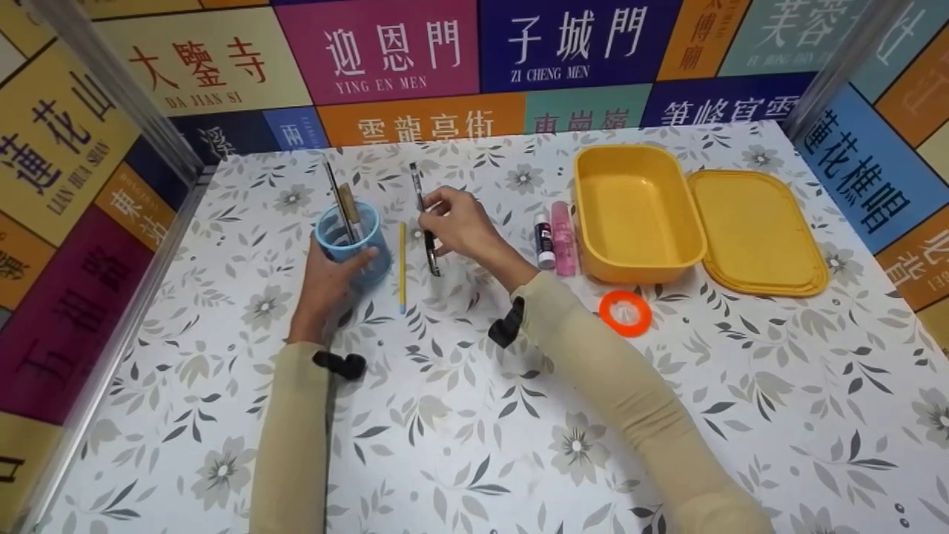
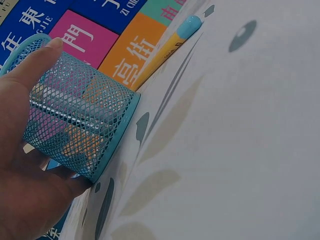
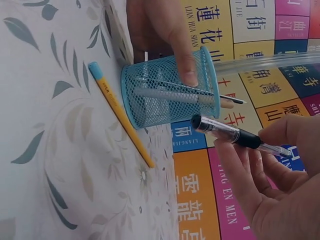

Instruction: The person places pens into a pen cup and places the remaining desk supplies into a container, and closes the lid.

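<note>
My left hand (image 1: 326,285) grips a light blue mesh pen cup (image 1: 379,245), thumb across its near side and fingers around the other. Inside the cup stand a slim dark pen (image 1: 337,191) and a tan stick (image 1: 348,200), both rising above the rim. To the right of the cup, my right hand (image 1: 463,226) pinches a clear-barrelled gel pen (image 3: 225,131) with black parts between thumb and fingers, held above the table. Between the two hands a yellow pencil (image 1: 402,267) with a blue end lies on the tabletop, close beside the cup's base.
Right of my right hand lie a glue stick (image 1: 545,243) and a pink tube-like item (image 1: 563,237). A yellow plastic box (image 1: 641,273) stands beside them, its lid (image 1: 764,233) to the right. An orange ring (image 1: 608,315) lies in front. Printed panels (image 1: 385,44) border the table.
</note>
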{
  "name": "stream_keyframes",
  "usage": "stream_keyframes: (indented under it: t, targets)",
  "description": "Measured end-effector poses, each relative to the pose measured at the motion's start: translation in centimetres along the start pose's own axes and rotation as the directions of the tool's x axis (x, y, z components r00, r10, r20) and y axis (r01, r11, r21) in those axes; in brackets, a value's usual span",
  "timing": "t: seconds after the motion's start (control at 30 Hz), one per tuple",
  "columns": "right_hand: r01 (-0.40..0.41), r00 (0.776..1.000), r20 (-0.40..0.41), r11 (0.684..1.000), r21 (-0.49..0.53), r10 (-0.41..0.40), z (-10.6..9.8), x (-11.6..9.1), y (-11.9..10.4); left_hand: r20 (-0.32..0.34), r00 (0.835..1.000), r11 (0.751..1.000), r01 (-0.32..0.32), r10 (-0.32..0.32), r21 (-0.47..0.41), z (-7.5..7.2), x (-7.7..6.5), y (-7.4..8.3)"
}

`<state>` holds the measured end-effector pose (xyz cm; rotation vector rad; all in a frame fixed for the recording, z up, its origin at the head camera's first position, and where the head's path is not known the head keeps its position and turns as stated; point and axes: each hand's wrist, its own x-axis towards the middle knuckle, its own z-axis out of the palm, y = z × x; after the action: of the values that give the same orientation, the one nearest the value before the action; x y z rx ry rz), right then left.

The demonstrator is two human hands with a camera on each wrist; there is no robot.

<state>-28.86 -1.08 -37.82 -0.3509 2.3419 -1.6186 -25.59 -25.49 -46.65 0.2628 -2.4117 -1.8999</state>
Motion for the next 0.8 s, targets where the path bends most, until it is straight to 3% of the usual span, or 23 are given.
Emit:
stream_keyframes:
  t: [0.3, 0.47, 0.8]
  targets:
    - [0.037, 0.999, -0.043, 0.99, 0.136, -0.032, -0.1, 1.2, -1.2, -0.024, 1.0, 1.0, 0.013, -0.013, -0.013, 0.1, 0.1, 0.0]
    - [0.065, 0.997, -0.054, 0.988, 0.139, -0.058, -0.1, 1.7, -2.0, -0.03, 0.999, 1.0, 0.029, -0.029, -0.001, 0.0, 0.0, 0.1]
    - [0.168, 0.981, -0.115, 0.979, 0.118, -0.154, 0.7, 2.4, -3.2, -0.026, 0.999, 0.995, 0.025, -0.028, -0.094, 0.3, -0.1, 0.0]
